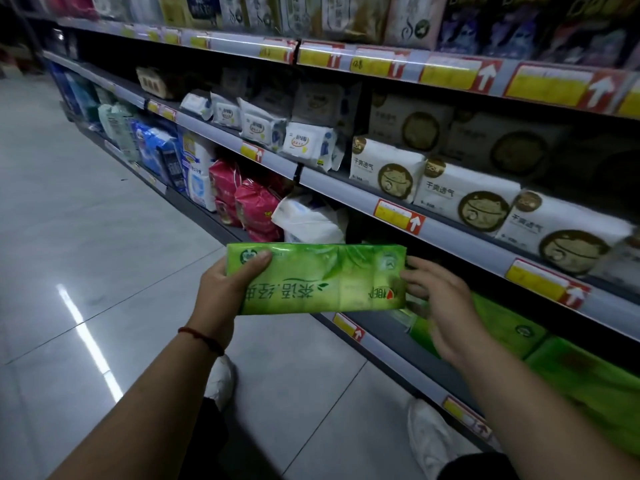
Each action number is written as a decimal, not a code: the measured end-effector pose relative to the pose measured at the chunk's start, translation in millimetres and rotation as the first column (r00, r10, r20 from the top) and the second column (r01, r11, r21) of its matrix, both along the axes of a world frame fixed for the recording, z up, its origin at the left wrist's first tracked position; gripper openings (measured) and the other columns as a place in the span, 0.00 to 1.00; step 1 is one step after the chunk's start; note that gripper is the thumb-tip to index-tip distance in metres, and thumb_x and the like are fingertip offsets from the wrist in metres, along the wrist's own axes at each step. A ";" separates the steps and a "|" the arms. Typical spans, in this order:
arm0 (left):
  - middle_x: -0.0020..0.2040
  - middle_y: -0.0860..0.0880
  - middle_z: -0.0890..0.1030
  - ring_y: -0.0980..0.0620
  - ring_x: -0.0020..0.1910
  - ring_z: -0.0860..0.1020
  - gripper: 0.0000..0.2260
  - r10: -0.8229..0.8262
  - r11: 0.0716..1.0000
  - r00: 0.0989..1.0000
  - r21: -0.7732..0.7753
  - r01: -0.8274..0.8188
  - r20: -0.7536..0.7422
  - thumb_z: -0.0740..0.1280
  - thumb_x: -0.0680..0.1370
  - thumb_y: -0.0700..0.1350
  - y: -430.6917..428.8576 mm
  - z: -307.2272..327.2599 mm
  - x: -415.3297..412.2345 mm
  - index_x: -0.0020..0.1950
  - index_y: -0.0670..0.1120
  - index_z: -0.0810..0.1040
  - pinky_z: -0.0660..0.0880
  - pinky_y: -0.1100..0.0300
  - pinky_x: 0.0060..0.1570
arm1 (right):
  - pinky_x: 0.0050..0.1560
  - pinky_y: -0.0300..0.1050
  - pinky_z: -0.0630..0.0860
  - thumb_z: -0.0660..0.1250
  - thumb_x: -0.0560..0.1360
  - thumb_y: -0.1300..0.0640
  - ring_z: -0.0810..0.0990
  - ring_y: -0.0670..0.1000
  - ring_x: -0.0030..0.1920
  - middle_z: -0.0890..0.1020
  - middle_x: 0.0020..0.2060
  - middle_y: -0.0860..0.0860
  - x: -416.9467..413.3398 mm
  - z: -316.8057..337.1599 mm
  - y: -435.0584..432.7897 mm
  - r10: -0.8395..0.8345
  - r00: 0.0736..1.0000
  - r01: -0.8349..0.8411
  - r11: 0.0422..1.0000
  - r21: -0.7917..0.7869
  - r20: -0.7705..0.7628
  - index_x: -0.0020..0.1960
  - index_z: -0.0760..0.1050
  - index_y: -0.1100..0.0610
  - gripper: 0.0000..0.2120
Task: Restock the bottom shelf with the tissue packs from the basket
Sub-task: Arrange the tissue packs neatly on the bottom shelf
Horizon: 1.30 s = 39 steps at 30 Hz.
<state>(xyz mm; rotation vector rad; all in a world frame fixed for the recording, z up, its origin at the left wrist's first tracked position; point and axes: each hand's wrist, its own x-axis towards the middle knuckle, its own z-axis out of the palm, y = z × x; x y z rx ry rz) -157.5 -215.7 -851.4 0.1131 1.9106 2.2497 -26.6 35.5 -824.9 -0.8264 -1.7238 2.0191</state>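
A long green tissue pack (318,278) hangs level in front of the bottom shelf (391,348), its print upside down to me. My left hand (228,289) grips its left end, thumb on top. My right hand (440,306) is at the pack's right end, fingers bent and touching its edge. More green tissue packs (568,368) lie on the bottom shelf to the right, behind my right hand. The basket is out of view.
Pink packs (256,213) and a white bag (311,220) fill the bottom shelf to the left. White packs (467,195) sit on the shelf above, whose edge (450,233) overhangs. Grey tiled floor (104,271) stretches left. My white shoes (429,434) are below.
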 end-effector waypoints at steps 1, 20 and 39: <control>0.51 0.38 0.87 0.37 0.50 0.86 0.22 0.012 0.999 0.999 0.052 -0.014 0.040 0.76 0.71 0.51 1.4 0.5 -0.5 0.59 0.40 0.82 0.84 0.50 0.45 | 0.53 0.49 0.77 0.70 0.78 0.57 0.83 0.52 0.57 0.87 0.53 0.52 -1.0 0.1 3.4 -0.016 1.000 0.015 0.999 -0.035 -0.013 0.58 0.83 0.51 0.10; 0.63 0.32 0.80 0.32 0.62 0.80 0.44 -0.523 0.850 0.830 0.053 0.523 0.192 0.84 0.59 0.57 19.6 -14.5 -1.4 0.68 0.38 0.74 0.78 0.36 0.61 | 0.46 0.50 0.83 0.76 0.74 0.59 0.87 0.53 0.46 0.88 0.49 0.53 -43.9 -4.7 -29.2 0.158 0.967 -0.189 0.971 -0.148 -0.198 0.58 0.81 0.54 0.13; 0.61 0.37 0.84 0.38 0.57 0.84 0.20 -0.390 0.905 0.887 0.283 0.319 0.247 0.72 0.72 0.37 36.7 -22.8 -0.3 0.64 0.35 0.78 0.83 0.44 0.54 | 0.49 0.58 0.84 0.78 0.72 0.53 0.86 0.57 0.43 0.87 0.51 0.58 -43.4 -23.7 -23.2 0.405 0.913 -0.403 0.913 -0.058 0.039 0.63 0.77 0.51 0.21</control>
